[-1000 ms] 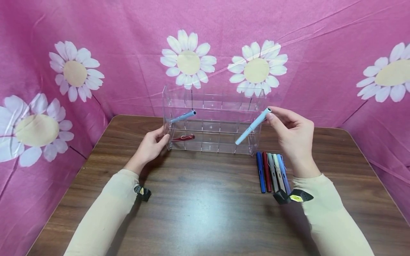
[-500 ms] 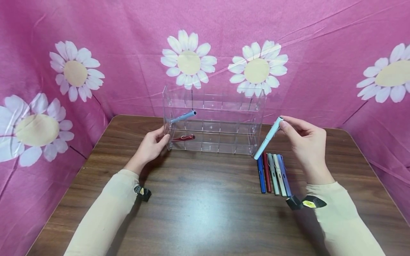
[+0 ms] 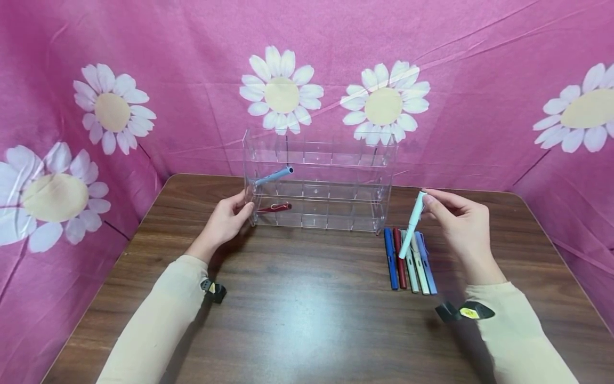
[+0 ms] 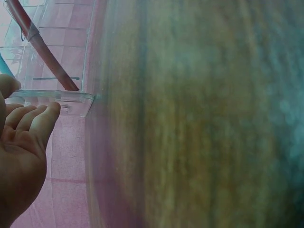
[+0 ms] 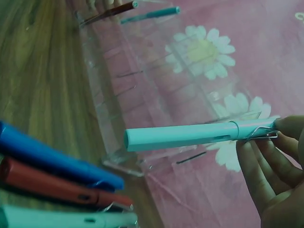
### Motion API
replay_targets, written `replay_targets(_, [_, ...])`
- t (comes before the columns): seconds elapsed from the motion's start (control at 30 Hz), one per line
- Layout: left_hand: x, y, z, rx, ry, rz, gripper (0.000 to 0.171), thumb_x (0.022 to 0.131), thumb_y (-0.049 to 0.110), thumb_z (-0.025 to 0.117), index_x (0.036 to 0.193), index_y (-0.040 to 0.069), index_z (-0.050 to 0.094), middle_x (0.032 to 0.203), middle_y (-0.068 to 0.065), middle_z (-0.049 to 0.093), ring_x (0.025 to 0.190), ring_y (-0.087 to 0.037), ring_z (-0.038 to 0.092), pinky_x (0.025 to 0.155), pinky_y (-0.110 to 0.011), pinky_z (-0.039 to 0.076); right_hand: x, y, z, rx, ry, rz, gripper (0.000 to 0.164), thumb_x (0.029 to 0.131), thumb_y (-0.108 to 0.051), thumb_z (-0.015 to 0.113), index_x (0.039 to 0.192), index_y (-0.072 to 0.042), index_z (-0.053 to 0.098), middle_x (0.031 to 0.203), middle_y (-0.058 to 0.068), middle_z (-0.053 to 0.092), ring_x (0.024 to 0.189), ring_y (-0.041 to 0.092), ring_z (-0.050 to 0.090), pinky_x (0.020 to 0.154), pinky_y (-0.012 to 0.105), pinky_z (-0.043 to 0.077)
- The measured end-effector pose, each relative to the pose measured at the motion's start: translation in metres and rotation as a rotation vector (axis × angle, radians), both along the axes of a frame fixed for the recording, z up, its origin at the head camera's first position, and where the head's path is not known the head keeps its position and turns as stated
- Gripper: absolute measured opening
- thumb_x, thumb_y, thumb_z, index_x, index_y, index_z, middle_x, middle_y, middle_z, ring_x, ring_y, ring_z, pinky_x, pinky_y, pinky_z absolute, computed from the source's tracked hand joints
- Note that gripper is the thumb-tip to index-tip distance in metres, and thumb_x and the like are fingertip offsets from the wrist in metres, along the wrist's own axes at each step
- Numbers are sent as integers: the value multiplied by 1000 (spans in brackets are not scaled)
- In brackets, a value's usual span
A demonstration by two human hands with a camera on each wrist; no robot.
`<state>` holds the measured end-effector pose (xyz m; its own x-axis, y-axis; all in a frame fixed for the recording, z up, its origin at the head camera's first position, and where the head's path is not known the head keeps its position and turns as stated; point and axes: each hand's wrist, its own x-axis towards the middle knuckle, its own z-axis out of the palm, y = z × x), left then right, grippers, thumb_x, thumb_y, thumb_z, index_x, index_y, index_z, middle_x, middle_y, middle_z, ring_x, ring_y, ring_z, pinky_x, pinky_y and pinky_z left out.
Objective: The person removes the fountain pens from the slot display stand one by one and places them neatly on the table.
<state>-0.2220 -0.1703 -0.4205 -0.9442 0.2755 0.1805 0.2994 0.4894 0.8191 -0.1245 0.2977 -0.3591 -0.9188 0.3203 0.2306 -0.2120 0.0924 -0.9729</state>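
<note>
In the head view my left hand (image 3: 221,223) grips the left side of a clear acrylic pen rack (image 3: 315,198). The left wrist view shows its thumb and fingers on opposite faces of the side panel. My right hand (image 3: 461,230) pinches a mint-green pen (image 3: 411,226) near its clip end, right of the rack. That pen slants downward over a row of pens on the table and partly covers them. A light blue pen (image 3: 274,176) lies in the rack's left column, with a dark red pen (image 3: 274,207) on a lower tier.
Side by side at the rack's right front lie a blue pen (image 3: 390,258), a dark red pen (image 3: 399,266), two pale greenish pens and a periwinkle pen (image 3: 426,264). Behind the brown wooden table (image 3: 297,320) hangs a pink daisy-print cloth (image 3: 201,80).
My right hand has carried the mint-green pen rightward and down, from in front of the rack's right end to over the row of pens, turning it steeper. The left hand stays put.
</note>
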Motion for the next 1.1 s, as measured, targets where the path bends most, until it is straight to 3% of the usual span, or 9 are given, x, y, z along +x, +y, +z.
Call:
replay_targets(0.4, [-1, 1, 0, -15, 14, -1, 46, 109, 7, 58, 154, -3, 56, 130, -25, 75, 99, -24, 72, 87, -11, 51, 6, 21, -20, -17, -66, -3, 18, 98, -3, 77, 114, -3, 84, 89, -11, 83, 67, 4, 75, 67, 15, 62])
replay_targets(0.57, [-1, 0, -1, -21, 13, 6, 46, 109, 7, 59, 153, -2, 57, 128, -26, 76, 96, -22, 72, 85, -11, 52, 6, 31, -28, 114, -149, -27, 17, 100, -7, 74, 113, -10, 85, 85, -19, 81, 65, 0, 71, 62, 13, 58])
replay_targets(0.8, [1, 0, -1, -28, 18, 8, 46, 109, 8, 58, 153, -3, 57, 130, -26, 75, 99, -18, 72, 90, -13, 53, 7, 45, -40, 352, -265, -45, 35, 105, -20, 71, 131, 3, 76, 82, -31, 74, 68, -4, 68, 63, 14, 58])
replay_targets(0.9, [1, 0, -1, -28, 10, 13, 46, 109, 8, 59, 154, -2, 57, 131, -25, 75, 102, -22, 71, 91, -13, 52, 9, 49, -46, 376, -317, -42, 36, 106, -25, 71, 132, -1, 76, 80, -32, 71, 68, -4, 68, 61, 16, 58])
replay_targets(1.03, [1, 0, 0, -28, 4, 16, 46, 109, 8, 59, 154, -1, 57, 131, -24, 75, 101, -25, 71, 90, -12, 51, 10, 54, -53, 354, -372, -27, 26, 105, -28, 71, 125, -14, 82, 77, -30, 71, 67, -3, 68, 58, 19, 60])
replay_targets(1.1, [2, 0, 0, -29, 7, 13, 46, 109, 8, 58, 154, -2, 56, 131, -25, 75, 102, -25, 72, 90, -12, 51, 10, 55, -56, 363, -384, -13, 29, 106, -28, 70, 126, -9, 81, 77, -29, 70, 67, -3, 68, 59, 20, 61])
